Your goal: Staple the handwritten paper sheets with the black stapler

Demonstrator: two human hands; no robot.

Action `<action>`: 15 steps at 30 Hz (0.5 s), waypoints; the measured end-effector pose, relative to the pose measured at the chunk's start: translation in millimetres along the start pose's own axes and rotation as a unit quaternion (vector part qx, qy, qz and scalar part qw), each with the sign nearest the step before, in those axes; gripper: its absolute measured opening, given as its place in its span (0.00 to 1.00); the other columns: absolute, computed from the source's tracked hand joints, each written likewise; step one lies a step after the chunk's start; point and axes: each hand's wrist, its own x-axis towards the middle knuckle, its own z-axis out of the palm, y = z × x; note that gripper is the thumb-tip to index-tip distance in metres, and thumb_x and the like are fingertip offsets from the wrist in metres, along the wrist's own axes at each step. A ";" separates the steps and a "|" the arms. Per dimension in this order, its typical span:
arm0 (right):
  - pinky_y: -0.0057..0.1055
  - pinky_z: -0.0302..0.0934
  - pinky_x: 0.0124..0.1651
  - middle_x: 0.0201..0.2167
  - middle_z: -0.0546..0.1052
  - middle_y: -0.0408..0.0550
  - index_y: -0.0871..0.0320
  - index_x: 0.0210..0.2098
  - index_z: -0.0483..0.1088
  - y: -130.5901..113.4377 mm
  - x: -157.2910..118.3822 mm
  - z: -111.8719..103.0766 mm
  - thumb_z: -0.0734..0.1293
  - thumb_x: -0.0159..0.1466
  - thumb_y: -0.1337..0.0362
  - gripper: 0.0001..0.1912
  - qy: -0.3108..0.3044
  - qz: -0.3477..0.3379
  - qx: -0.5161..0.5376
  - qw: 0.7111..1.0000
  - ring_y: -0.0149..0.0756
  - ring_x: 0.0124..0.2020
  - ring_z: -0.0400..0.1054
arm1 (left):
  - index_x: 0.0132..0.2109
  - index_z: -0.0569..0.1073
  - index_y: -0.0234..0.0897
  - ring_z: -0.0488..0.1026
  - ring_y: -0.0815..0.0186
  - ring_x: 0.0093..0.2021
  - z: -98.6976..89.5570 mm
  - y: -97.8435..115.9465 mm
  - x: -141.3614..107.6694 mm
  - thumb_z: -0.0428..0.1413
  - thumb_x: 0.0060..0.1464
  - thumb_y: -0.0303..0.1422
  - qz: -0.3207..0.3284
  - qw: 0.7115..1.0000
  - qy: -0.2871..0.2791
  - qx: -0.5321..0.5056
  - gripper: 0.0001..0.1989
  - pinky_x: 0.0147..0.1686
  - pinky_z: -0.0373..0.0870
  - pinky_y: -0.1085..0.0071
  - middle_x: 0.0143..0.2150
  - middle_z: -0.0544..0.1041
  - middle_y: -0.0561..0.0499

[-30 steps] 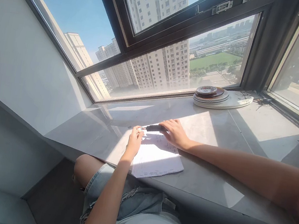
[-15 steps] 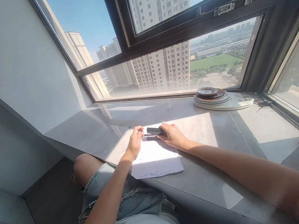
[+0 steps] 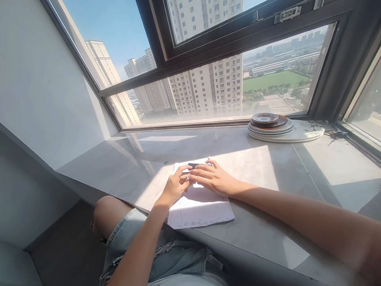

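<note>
White sheets of paper (image 3: pixel 203 211) lie on the grey windowsill near its front edge, partly in sunlight. Over their upper part, a small black object (image 3: pixel 193 166), which looks like a stapler, is mostly hidden by my fingers. My right hand (image 3: pixel 214 177) lies over it from the right, fingers wrapped across it. From the left, my left hand (image 3: pixel 176 185) meets the right fingertips, its fingers curled at the object's left end. What exactly the left fingers pinch is too small to tell.
Stacked round plates and boards (image 3: pixel 271 126) stand at the back right by the window frame (image 3: pixel 334 64). Dark keys or a similar small thing (image 3: pixel 337 134) lie beside them. The sill's front edge (image 3: pixel 256 254) runs above my lap.
The opened black object has been closed up under my right fingers, which now stretch further left. My left hand has moved slightly right, so both hands touch.
</note>
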 end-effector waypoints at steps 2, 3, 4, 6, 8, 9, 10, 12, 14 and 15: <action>0.46 0.54 0.63 0.57 0.80 0.56 0.52 0.68 0.69 0.2 -0.4 0.3 0.59 0.79 0.67 0.22 0.005 -0.018 -0.005 1.000 0.43 0.60 0.70 | 0.62 0.70 0.44 0.78 0.68 0.25 -1.0 3.6 -0.9 0.62 0.64 0.35 0.006 1.000 -0.015 0.021 0.21 0.29 0.77 0.72 0.35 0.83 0.54; 0.46 0.54 0.63 0.56 0.81 0.55 0.52 0.69 0.69 0.1 -0.5 0.2 0.59 0.79 0.68 0.22 0.008 -0.027 -0.008 1.000 0.42 0.59 0.70 | 0.62 0.71 0.44 0.78 0.68 0.25 -1.4 5.8 -1.3 0.62 0.64 0.35 0.008 0.999 -0.023 0.030 0.21 0.30 0.77 0.72 0.33 0.83 0.56; 0.46 0.55 0.63 0.56 0.81 0.54 0.51 0.69 0.69 -0.2 -0.6 0.0 0.59 0.78 0.68 0.22 0.007 -0.036 -0.009 0.999 0.40 0.57 0.71 | 0.62 0.71 0.43 0.78 0.67 0.25 -1.7 7.9 -1.7 0.62 0.64 0.34 0.009 0.999 -0.029 0.037 0.21 0.31 0.78 0.72 0.31 0.82 0.56; 0.46 0.56 0.64 0.55 0.81 0.52 0.48 0.68 0.69 -0.9 -0.8 -0.6 0.58 0.78 0.69 0.23 -0.007 -0.045 -0.010 0.999 0.39 0.56 0.71 | 0.62 0.72 0.43 0.80 0.67 0.26 -1.8 10.7 -2.4 0.62 0.63 0.34 0.013 0.998 -0.034 0.045 0.21 0.33 0.78 0.71 0.31 0.82 0.56; 0.47 0.56 0.64 0.53 0.81 0.50 0.47 0.67 0.70 -1.6 -1.3 -1.2 0.58 0.78 0.69 0.22 -0.032 -0.034 -0.012 0.999 0.39 0.55 0.71 | 0.60 0.73 0.43 0.81 0.67 0.28 -1.3 10.5 -2.7 0.62 0.63 0.33 0.023 0.998 -0.030 0.047 0.19 0.33 0.79 0.71 0.36 0.83 0.54; 0.47 0.57 0.64 0.52 0.81 0.50 0.47 0.65 0.71 -1.9 -1.7 -1.3 0.57 0.78 0.69 0.21 -0.044 -0.025 -0.012 0.999 0.40 0.54 0.71 | 0.59 0.73 0.44 0.81 0.67 0.29 -0.9 9.1 -2.7 0.62 0.63 0.33 0.029 0.998 -0.028 0.046 0.18 0.33 0.79 0.72 0.39 0.84 0.52; 0.47 0.57 0.63 0.51 0.82 0.50 0.46 0.63 0.72 -2.0 -2.1 -1.3 0.58 0.78 0.69 0.21 -0.053 -0.017 -0.011 0.998 0.40 0.54 0.71 | 0.59 0.73 0.44 0.82 0.67 0.29 -0.4 7.2 -2.6 0.61 0.64 0.33 0.034 0.998 -0.029 0.043 0.17 0.32 0.79 0.72 0.43 0.84 0.51; 0.47 0.58 0.63 0.51 0.82 0.49 0.46 0.59 0.74 -1.8 -2.8 -0.9 0.59 0.77 0.69 0.19 -0.056 -0.010 -0.001 0.998 0.40 0.53 0.71 | 0.59 0.73 0.45 0.82 0.68 0.29 0.3 2.7 -2.3 0.59 0.65 0.33 0.040 0.998 -0.032 0.039 0.16 0.31 0.79 0.72 0.47 0.83 0.50; 0.46 0.58 0.61 0.51 0.81 0.49 0.47 0.56 0.75 -1.4 -3.1 -0.3 0.60 0.76 0.70 0.17 -0.052 -0.015 0.006 0.998 0.40 0.52 0.71 | 0.59 0.73 0.45 0.82 0.69 0.29 0.9 -1.1 -2.2 0.58 0.66 0.33 0.043 0.998 -0.032 0.043 0.16 0.31 0.80 0.73 0.49 0.83 0.51; 0.46 0.58 0.61 0.50 0.81 0.49 0.48 0.55 0.75 -1.3 -3.0 -0.2 0.60 0.76 0.71 0.17 -0.051 -0.019 0.004 0.999 0.40 0.52 0.70 | 0.59 0.74 0.45 0.82 0.69 0.29 1.2 -2.1 -2.5 0.58 0.66 0.33 0.044 0.997 -0.031 0.047 0.16 0.31 0.80 0.73 0.49 0.83 0.51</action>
